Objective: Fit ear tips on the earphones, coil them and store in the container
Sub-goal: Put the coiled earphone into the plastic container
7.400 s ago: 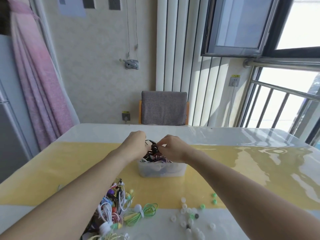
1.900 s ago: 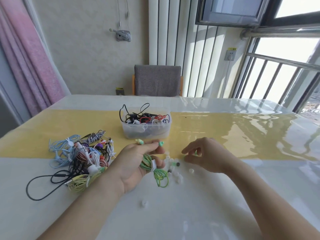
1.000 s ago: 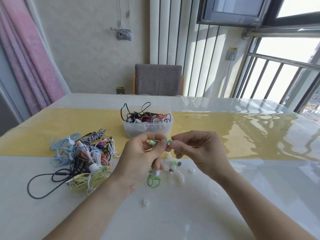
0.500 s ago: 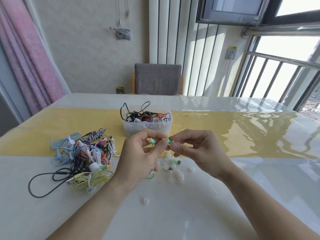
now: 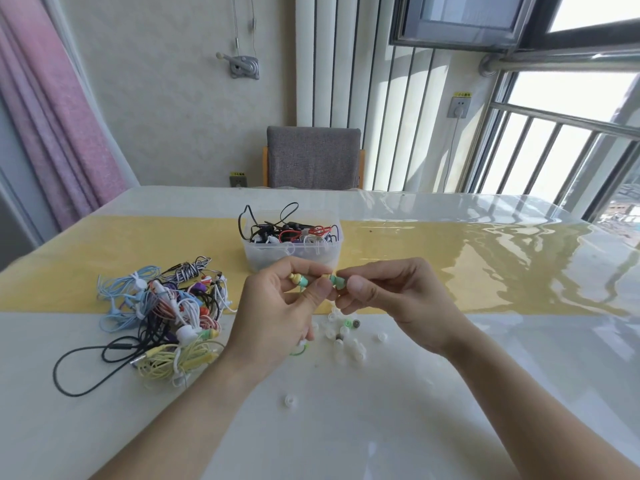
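Pinching green earbuds [image 5: 313,281] between both grips, left hand [image 5: 277,317], right hand [image 5: 391,299], above ear tips [image 5: 344,336]

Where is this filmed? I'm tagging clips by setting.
Probably a home room or enclosed balcony: a pink curtain, a barred window, and a grey chair behind a table.

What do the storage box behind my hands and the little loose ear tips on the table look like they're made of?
The storage box looks like thin translucent plastic with a frosted finish: the cables inside show faintly through its wall. The loose ear tips look like soft silicone or rubber, mostly milky white, a few green; they are too small to be sure.
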A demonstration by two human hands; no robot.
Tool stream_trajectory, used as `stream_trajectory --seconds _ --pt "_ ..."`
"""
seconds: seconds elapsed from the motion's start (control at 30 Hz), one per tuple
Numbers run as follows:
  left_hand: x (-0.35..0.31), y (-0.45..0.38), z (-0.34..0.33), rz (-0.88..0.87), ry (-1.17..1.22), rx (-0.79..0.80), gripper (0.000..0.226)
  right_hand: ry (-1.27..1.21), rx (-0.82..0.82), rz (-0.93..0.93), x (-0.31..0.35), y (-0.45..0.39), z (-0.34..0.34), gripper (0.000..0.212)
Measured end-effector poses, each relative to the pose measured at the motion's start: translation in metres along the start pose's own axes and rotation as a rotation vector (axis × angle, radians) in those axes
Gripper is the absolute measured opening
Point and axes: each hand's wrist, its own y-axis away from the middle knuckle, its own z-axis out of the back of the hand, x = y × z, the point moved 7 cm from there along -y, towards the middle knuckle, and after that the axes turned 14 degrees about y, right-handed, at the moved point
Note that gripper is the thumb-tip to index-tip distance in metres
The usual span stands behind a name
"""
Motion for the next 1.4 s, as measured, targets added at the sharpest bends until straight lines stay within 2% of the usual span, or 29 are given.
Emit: stream_trajectory --seconds 0.17,0.33,0.6,0.7,0.97,1.1,1.2,1.4 --pt "0.004 0.001 -0.002 0.062 0.069 0.020 0.005 -0.049 0.040 -0.032 -0.005 0.000 -0.003 0.012" --pt "0.007 0.001 -0.007 0.158 0.252 0.070 0.015 -0.135 0.086 -0.055 -0.005 0.000 -0.006 0.015" --pt "0.007 0.003 -0.010 0.211 0.310 0.121 0.010 -0.218 0.081 -0.122 -0.009 0.001 -0.007 0.023" --pt "0.005 0.002 -0.006 0.150 0.215 0.075 0.004 -0.198 0.073 -0.123 -0.009 0.001 -0.009 0.022" --pt "-0.014 0.006 -0.004 -0.104 -0.049 0.006 0.017 -0.206 0.029 -0.174 -0.010 0.000 -0.007 0.018" --pt "-0.020 0.008 -0.006 -0.160 -0.071 0.020 0.017 -0.282 0.030 -0.222 -0.013 0.001 -0.009 0.014" --pt "-0.015 0.006 -0.003 -0.100 0.002 0.009 0.019 -0.279 0.037 -0.220 -0.013 0.001 -0.012 0.014" --pt "0.003 0.004 -0.007 0.162 0.308 0.052 0.005 -0.241 0.060 -0.170 -0.011 0.002 -0.012 0.015"
